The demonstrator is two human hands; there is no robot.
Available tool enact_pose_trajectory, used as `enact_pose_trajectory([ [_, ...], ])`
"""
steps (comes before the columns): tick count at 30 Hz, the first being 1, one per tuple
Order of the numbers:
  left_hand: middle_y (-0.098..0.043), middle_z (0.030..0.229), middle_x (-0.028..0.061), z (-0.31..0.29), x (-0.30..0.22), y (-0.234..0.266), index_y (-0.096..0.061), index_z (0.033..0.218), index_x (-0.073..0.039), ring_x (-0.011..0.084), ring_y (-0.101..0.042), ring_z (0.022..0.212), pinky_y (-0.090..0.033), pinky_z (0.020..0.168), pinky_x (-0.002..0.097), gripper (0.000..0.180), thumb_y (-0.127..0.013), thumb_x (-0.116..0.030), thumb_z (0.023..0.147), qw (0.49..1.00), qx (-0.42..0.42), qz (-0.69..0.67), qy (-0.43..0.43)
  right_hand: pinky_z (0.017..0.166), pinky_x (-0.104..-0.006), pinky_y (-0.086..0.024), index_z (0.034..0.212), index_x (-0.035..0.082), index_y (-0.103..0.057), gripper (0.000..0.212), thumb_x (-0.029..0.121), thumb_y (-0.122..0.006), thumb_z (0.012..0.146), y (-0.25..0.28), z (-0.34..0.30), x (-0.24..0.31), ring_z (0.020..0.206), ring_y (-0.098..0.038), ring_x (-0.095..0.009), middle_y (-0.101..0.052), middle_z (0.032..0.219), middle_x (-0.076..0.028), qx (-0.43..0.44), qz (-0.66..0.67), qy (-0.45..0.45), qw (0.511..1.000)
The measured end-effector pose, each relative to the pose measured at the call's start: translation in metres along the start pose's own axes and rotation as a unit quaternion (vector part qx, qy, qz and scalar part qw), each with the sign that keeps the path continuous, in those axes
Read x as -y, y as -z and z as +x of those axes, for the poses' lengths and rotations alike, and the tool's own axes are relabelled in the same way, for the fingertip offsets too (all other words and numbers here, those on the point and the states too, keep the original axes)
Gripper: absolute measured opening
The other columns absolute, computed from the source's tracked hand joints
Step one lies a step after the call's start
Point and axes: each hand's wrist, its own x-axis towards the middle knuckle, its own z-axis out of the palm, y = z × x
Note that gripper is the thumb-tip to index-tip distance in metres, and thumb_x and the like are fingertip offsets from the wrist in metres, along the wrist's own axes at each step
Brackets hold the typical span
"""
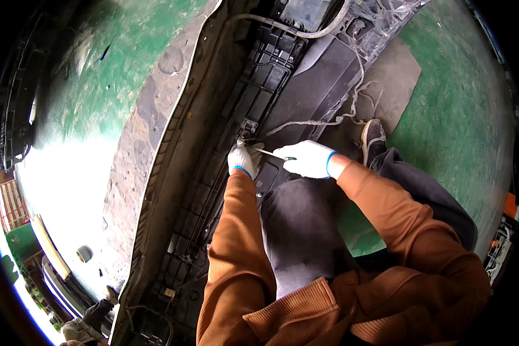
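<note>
A long dark vehicle part [274, 57], with black ribbed plastic along its inside, lies before me. My left hand [241, 158], in a white glove with a blue cuff, is closed at a small metal fitting [248, 126] on the black plastic; its fingertips are partly hidden. Just to its right, my right hand [309, 158], gloved the same way, grips a thin light metal rod-like tool [266, 151]. The tool's tip points at the spot by my left fingers. A grey wrapped wiring harness [305, 122] runs past both hands.
A pale, dirty board [150, 124] lies along the left side on the green floor [444, 115]. Another grey board [395, 81] is under my shoe [375, 141]. A thick grey hose [305, 34] crosses the far end. Another person [86, 328] is at the lower left.
</note>
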Motion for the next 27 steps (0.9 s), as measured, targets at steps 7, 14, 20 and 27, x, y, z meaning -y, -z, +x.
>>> enact_pose_trajectory([
  [7, -0.075, 0.118, 0.0219, -0.004, 0.001, -0.005, -0.051, 0.136, -0.004, 0.0345, -0.07, 0.105, -0.055, 0.099, 0.0463, 0.044, -0.034, -0.04, 0.115, 0.999, 0.029, 0.017, -0.033, 0.072, -0.0309, -0.054, 0.124, 0.003, -0.066, 0.034, 0.022, -0.071, 0.096, 0.029, 0.014, -0.014, 0.078, -0.065, -0.011, -0.068, 0.091, -0.005, -0.19, 0.063, 0.064, 0.978],
  [14, -0.078, 0.103, 0.0181, -0.011, -0.002, -0.008, -0.052, 0.137, -0.007, 0.0283, -0.074, 0.086, -0.06, 0.08, 0.0387, 0.046, -0.035, -0.044, 0.115, 0.998, -0.006, 0.04, -0.049, 0.095, -0.0386, -0.056, 0.124, 0.006, -0.068, 0.034, 0.024, -0.072, 0.096, 0.026, 0.059, 0.029, 0.107, -0.071, -0.032, -0.073, 0.119, -0.017, -0.246, -0.009, 0.183, 0.952],
  [20, -0.079, 0.093, 0.0143, 0.002, 0.001, -0.007, -0.058, 0.127, -0.012, 0.0261, -0.073, 0.075, -0.059, 0.068, 0.0368, 0.04, -0.041, -0.046, 0.113, 0.998, -0.032, 0.031, -0.047, 0.096, -0.038, -0.056, 0.126, 0.005, -0.069, 0.034, 0.021, -0.072, 0.096, 0.009, 0.092, 0.049, 0.11, -0.072, -0.029, -0.073, 0.12, -0.015, -0.257, -0.049, 0.246, 0.933],
  [27, -0.079, 0.087, 0.0165, 0.0, 0.001, -0.009, -0.053, 0.134, -0.007, 0.0283, -0.074, 0.074, -0.058, 0.067, 0.0385, 0.042, -0.04, -0.041, 0.114, 0.998, -0.041, 0.024, -0.052, 0.101, -0.0381, -0.054, 0.124, 0.003, -0.07, 0.033, 0.022, -0.07, 0.097, 0.015, 0.097, 0.049, 0.115, -0.069, -0.03, -0.072, 0.123, -0.016, -0.268, -0.106, 0.262, 0.921],
])
